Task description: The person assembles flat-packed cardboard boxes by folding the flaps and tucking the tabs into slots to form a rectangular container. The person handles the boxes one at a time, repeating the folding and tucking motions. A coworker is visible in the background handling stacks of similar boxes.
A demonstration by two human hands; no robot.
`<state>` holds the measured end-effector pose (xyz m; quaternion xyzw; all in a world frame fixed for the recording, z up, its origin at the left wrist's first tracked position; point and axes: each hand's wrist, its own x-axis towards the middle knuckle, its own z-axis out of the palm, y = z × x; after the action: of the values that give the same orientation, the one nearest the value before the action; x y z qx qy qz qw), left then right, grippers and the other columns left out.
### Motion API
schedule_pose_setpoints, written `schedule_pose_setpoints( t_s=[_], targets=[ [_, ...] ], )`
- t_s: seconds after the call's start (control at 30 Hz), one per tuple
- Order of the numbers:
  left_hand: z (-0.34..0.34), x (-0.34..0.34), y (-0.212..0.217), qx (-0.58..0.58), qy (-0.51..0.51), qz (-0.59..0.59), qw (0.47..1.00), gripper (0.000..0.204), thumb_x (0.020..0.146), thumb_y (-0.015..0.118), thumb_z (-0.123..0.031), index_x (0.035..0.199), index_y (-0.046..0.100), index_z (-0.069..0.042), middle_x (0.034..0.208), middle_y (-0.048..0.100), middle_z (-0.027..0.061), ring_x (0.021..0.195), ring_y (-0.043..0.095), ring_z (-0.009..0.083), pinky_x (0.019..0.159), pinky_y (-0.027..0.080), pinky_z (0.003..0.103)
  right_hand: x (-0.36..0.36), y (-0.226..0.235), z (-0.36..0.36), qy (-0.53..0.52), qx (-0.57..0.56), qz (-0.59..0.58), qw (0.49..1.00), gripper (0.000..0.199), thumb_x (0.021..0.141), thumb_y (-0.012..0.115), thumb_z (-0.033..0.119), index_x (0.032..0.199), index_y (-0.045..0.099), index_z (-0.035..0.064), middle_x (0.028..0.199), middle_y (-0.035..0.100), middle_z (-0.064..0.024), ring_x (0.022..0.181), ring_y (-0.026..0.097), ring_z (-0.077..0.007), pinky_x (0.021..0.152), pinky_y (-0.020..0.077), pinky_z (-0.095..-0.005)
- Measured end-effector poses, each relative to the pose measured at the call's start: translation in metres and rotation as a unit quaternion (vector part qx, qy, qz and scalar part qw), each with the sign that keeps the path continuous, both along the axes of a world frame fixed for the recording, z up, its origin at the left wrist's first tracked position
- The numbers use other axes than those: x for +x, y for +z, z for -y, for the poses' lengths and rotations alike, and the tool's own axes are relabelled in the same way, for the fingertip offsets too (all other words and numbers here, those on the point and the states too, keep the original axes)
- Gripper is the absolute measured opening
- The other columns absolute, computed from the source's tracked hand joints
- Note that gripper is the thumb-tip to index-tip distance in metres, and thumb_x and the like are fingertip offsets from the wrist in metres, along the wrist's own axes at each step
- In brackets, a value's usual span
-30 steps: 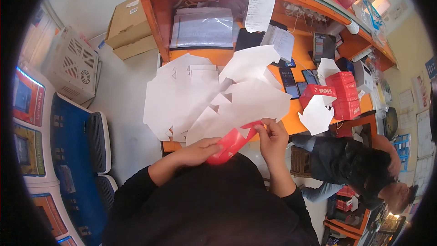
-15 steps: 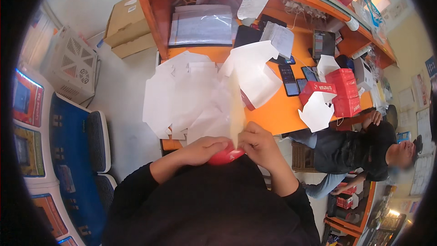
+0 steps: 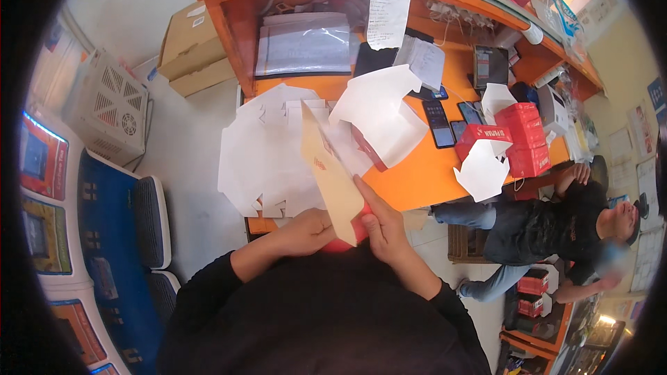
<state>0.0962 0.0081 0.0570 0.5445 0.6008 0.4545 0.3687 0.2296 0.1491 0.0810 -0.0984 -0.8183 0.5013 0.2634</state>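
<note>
The carton [image 3: 335, 187] is standing between the two hands, its cream panel tilting up and its red side showing below. The left hand [image 3: 302, 232] is gripping its left side, fingers partly hidden; the right hand [image 3: 384, 231] is grasping its right edge. White blanks [image 3: 246, 156] are lying stacked just beyond the left hand. Beyond the right hand, an open box [image 3: 389, 114] is resting on the desk [image 3: 410, 187]; farther right, red boxes [image 3: 526, 140] are sitting grouped.

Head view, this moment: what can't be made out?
All in the head view:
Left hand: fingertips hidden by the red-and-cream card and the hand itself.
Card's red side: mostly hidden by its cream side and the right hand.
Paper strip: writing too small to read.
Dark phone: screen too small.
</note>
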Motion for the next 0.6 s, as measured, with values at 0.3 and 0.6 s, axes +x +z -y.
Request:
schedule_pose_setpoints(
  t_s=[0.3, 0.6],
  targets=[
    [-0.005, 0.006, 0.021, -0.026, 0.012, -0.022, 0.999, 0.034, 0.094, 0.045, -0.022, 0.124, 0.049, -0.007, 0.091, 0.062, 0.0211, 0.084, 0.060, 0.0391, 0.074, 0.046, 0.042, 0.010, -0.009, -0.004, -0.012, 0.054, 0.153, 0.987, 0.024, 0.091, 0.052, 0.010, 0.111, 0.062, 0.0007, 0.105, 0.066, -0.0180, 0.098, 0.065, -0.0310, 0.085, 0.0492, -0.0333],
    [-0.006, 0.001, 0.034, -0.057, -0.016, 0.136, 0.989, 0.038, 0.094, 0.048, -0.023, 0.127, 0.047, -0.005, 0.116, 0.059, 0.0161, 0.108, 0.056, 0.0280, 0.094, 0.041, 0.034, 0.003, -0.012, 0.001, -0.002, -0.065, 0.014, 0.998, 0.038, 0.095, 0.049, 0.017, 0.127, 0.050, -0.0022, 0.126, 0.055, -0.0188, 0.116, 0.055, -0.0272, 0.098, 0.0402, -0.0329]
  ],
)
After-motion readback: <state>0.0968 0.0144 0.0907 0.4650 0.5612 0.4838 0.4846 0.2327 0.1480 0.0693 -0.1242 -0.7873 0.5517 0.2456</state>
